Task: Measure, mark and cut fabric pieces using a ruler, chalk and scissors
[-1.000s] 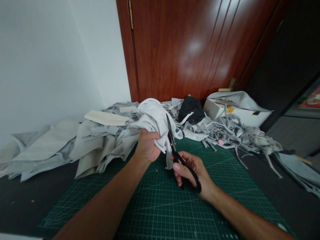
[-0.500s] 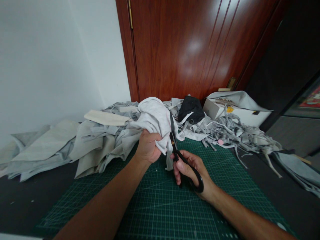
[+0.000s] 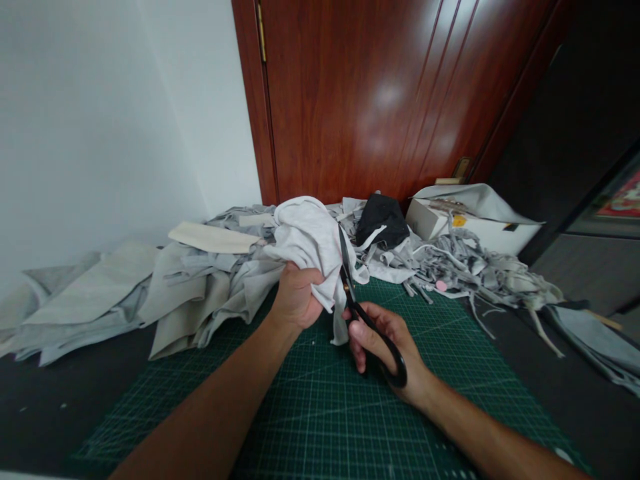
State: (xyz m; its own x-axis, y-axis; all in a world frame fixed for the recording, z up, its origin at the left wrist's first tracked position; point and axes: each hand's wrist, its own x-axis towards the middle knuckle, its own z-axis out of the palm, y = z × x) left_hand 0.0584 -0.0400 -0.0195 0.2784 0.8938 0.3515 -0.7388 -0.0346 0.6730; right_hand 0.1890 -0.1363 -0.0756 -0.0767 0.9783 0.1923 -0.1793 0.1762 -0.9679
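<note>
My left hand (image 3: 299, 295) is closed around a bunched piece of white fabric (image 3: 307, 237), holding it up above the green cutting mat (image 3: 320, 407). In my right hand (image 3: 383, 340) is a pair of black-handled scissors (image 3: 349, 288), gripped by its loops with the blades pointing up and away from me. The blades lie at the right side of the fabric, close together. A narrow strip of the cloth (image 3: 340, 325) hangs down between my two hands, beside the scissors' pivot.
Grey and beige fabric pieces (image 3: 100, 287) are heaped on the left. Behind and right lie a black cloth (image 3: 383, 220), a tangle of grey strips (image 3: 480, 267) and a white box (image 3: 475, 227). A wooden door (image 3: 360, 100) and a white wall (image 3: 100, 120) stand behind the table.
Very little differs. Both hands, the fabric and the scissors keep almost the same places; only a slight shift of the whole view shows.
</note>
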